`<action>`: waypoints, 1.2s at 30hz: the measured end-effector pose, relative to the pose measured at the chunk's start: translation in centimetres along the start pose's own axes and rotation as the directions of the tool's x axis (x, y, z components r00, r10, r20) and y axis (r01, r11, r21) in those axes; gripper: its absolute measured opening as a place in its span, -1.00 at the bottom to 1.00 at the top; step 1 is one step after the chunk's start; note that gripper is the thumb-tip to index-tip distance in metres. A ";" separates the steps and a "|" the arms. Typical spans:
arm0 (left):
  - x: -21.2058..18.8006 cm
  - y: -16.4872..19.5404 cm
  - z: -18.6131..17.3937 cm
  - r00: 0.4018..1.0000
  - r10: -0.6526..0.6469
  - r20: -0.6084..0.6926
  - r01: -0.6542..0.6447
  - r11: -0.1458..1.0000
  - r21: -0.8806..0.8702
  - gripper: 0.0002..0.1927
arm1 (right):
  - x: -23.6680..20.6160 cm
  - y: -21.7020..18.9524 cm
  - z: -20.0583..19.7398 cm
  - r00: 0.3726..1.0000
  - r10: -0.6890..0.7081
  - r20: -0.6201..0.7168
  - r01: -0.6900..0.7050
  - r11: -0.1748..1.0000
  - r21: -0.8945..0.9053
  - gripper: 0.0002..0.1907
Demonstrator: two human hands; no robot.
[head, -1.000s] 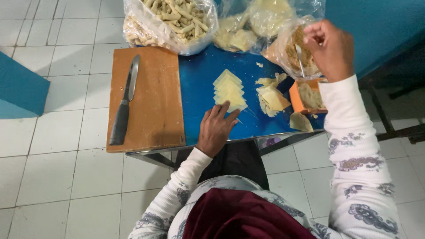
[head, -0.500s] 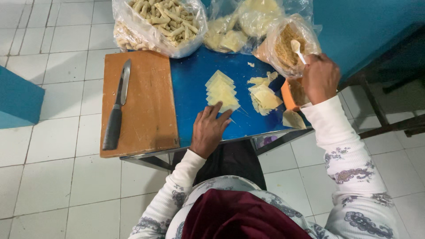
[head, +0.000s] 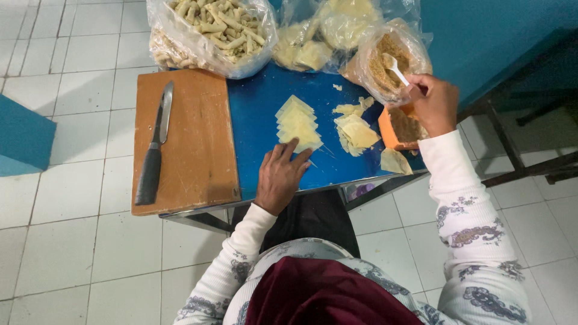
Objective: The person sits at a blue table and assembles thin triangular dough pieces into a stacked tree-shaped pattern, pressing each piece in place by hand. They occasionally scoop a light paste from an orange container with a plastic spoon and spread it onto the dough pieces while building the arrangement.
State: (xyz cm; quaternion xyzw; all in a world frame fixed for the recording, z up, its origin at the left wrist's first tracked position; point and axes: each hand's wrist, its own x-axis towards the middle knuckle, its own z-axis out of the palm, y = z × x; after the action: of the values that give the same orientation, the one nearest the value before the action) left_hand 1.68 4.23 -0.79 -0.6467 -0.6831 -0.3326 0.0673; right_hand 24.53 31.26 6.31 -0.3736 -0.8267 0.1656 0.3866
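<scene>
Right hand (head: 435,103) holds white spoon (head: 397,67); left hand (head: 280,176) touches wrappers (head: 297,123)

A small blue table (head: 259,114) is set on a white tiled floor (head: 78,241). On it are laid a wooden cutting board (head: 192,144), stacks of pale wrappers (head: 296,123), an orange container (head: 400,129) and clear plastic bags (head: 217,33).

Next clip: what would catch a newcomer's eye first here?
The bright blue tabletop, with a fanned stack of pale yellow pastry sheets at its centre and the left hand resting fingertips on it. To the right, the right hand holds a white plastic spoon at a bag of brown crumbs. At left, a black-handled knife lies on a wooden cutting board.
</scene>
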 end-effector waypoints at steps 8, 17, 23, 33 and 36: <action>0.0 0.0 0.1 1.000 0.006 -0.019 -0.006 1.000 -0.005 -0.68 | -0.8 0.2 -1.6 0.995 0.090 0.033 -0.093 0.993 0.068 -0.78; 0.1 -1.2 0.6 0.949 -0.281 -0.145 0.227 0.925 -0.305 -0.69 | -5.5 -3.4 1.8 0.891 0.056 0.450 -0.340 0.739 0.582 -0.71; 1.5 -2.2 1.1 0.925 -0.329 -0.189 0.313 0.943 -0.109 -0.68 | -8.8 -5.5 6.1 0.841 0.027 0.541 -0.284 0.872 0.398 -0.76; 1.9 -1.7 1.8 0.920 -0.355 -0.169 0.350 0.935 -0.054 -0.81 | -10.0 -7.6 6.3 0.872 -0.451 0.189 0.455 0.890 0.024 -0.71; 2.0 -1.6 1.9 0.925 -0.331 -0.189 0.326 0.944 -0.059 -0.82 | -10.1 -7.4 6.1 0.826 -0.527 0.199 0.547 0.835 -0.057 -0.66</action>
State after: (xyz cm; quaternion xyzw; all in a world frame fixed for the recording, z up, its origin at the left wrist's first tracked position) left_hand 0.53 7.01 -1.84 -0.4881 -0.7672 -0.4104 0.0690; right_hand 20.52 18.93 1.29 -0.1307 -0.9369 0.0359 0.3221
